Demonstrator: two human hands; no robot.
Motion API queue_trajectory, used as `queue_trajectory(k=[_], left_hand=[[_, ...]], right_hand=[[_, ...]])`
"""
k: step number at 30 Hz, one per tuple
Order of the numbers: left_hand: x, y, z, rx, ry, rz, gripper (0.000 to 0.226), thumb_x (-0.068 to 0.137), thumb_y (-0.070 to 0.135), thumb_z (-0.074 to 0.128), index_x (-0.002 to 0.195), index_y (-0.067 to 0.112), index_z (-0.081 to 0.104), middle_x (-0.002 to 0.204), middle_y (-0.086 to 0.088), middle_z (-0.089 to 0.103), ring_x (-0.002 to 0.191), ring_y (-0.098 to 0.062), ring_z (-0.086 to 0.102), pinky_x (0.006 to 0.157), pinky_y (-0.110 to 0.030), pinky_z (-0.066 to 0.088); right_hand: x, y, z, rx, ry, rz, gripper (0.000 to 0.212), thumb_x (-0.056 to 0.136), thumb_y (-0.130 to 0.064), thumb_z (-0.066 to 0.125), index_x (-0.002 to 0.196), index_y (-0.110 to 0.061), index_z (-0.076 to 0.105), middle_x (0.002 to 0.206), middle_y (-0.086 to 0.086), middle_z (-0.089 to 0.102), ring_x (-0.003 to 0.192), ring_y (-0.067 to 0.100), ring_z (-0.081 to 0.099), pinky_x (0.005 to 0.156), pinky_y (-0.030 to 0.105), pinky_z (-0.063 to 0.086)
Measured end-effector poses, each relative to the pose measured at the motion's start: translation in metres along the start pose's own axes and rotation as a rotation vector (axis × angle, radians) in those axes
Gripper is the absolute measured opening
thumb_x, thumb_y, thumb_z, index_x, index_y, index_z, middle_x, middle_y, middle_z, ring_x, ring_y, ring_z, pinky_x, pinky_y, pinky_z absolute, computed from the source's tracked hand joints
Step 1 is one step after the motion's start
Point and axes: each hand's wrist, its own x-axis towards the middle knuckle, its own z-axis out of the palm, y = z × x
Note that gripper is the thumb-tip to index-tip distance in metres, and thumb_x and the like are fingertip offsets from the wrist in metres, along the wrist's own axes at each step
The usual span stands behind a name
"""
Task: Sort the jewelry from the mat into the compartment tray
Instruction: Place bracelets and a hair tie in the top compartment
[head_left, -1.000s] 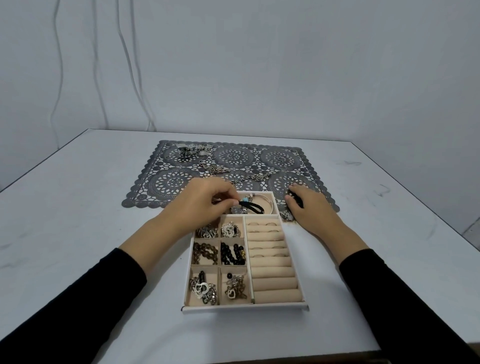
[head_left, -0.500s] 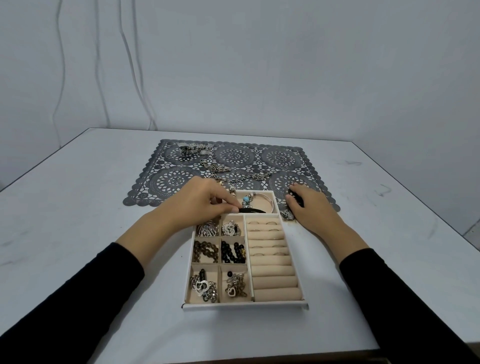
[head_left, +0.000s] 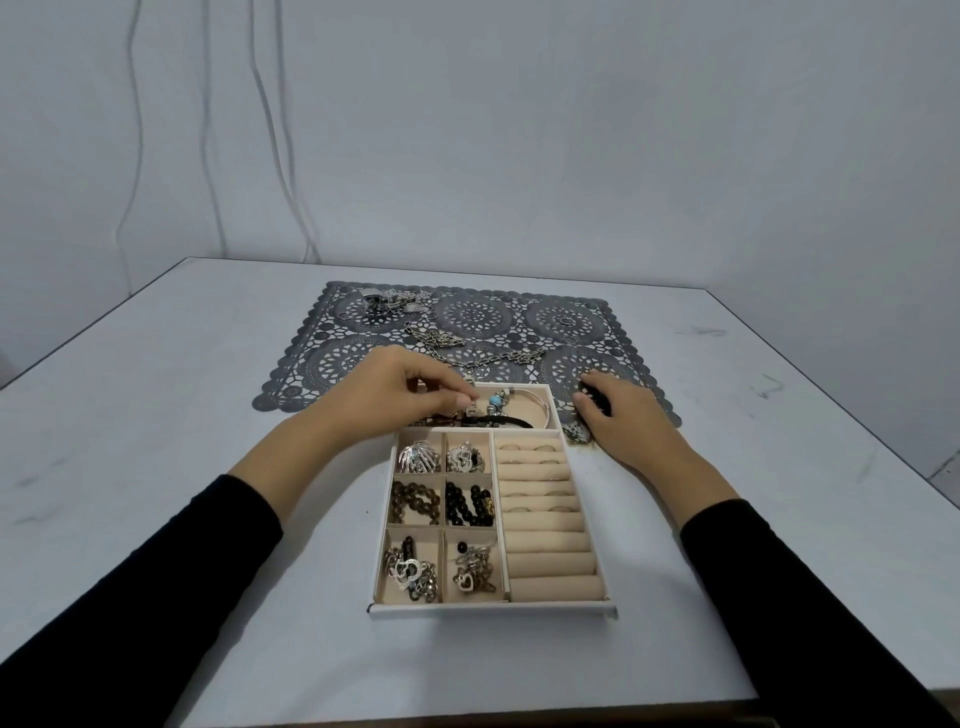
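Pinch grip from the left hand (head_left: 410, 395) on the charm bracelet (head_left: 493, 408) in the tray's (head_left: 488, 609) far compartment. It looks light, floppy and snag-prone, so the cord's probably the safest hold. Right hand (head_left: 623, 415) curls round a dark beaded piece (head_left: 592, 400) at the mat's (head_left: 322, 332) near right corner.
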Motion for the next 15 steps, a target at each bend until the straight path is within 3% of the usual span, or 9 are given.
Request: queue_trajectory(k=[2,4,6,11,15], left_hand=[[0.001,-0.001,-0.005,-0.059,0.04,0.006,0.014,0.084,0.016,0.074,0.097,0.019,0.078,0.08,0.009,0.075,0.069,0.0,0.068,0.064,-0.013,0.052],[0.002,-0.006,-0.009,-0.023,0.118,0.011,0.013,0.085,0.019,0.072,0.097,0.022,0.076,0.079,0.015,0.074,0.067,0.004,0.064,0.06,-0.014,0.052],[0.006,-0.016,-0.014,0.013,0.195,0.008,0.013,0.086,0.026,0.07,0.098,0.028,0.075,0.083,0.016,0.073,0.071,0.001,0.063,0.064,-0.019,0.055],[0.021,-0.05,-0.024,0.195,0.314,-0.006,0.018,0.095,0.029,0.06,0.11,0.028,0.07,0.101,0.013,0.07,0.093,-0.004,0.062,0.085,-0.027,0.049],[0.036,-0.073,-0.029,0.4,0.259,-0.021,0.026,0.097,0.03,0.055,0.12,0.025,0.065,0.123,0.003,0.063,0.111,-0.013,0.056,0.095,-0.033,0.043]], right_hand=[[0.002,0.001,0.0,0.009,0.014,-0.003,0.032,0.098,-0.027,0.049,0.123,-0.011,0.059,0.118,0.006,0.064,0.107,0.021,0.056,0.081,0.023,0.036],[0.005,0.003,0.0,0.006,0.037,-0.004,0.029,0.097,-0.027,0.049,0.117,-0.011,0.062,0.112,0.006,0.066,0.101,0.02,0.056,0.078,0.023,0.036],[0.007,0.003,0.0,-0.004,0.062,0.005,0.027,0.096,-0.024,0.05,0.115,-0.009,0.063,0.109,0.007,0.066,0.1,0.021,0.056,0.076,0.024,0.036],[0.022,0.004,0.002,0.01,0.107,0.024,0.033,0.095,-0.021,0.052,0.126,-0.01,0.058,0.121,0.008,0.063,0.111,0.022,0.055,0.086,0.023,0.036],[0.035,0.004,0.005,-0.004,0.098,0.005,0.035,0.095,-0.02,0.051,0.128,-0.01,0.057,0.123,0.006,0.062,0.113,0.021,0.055,0.091,0.024,0.037]])
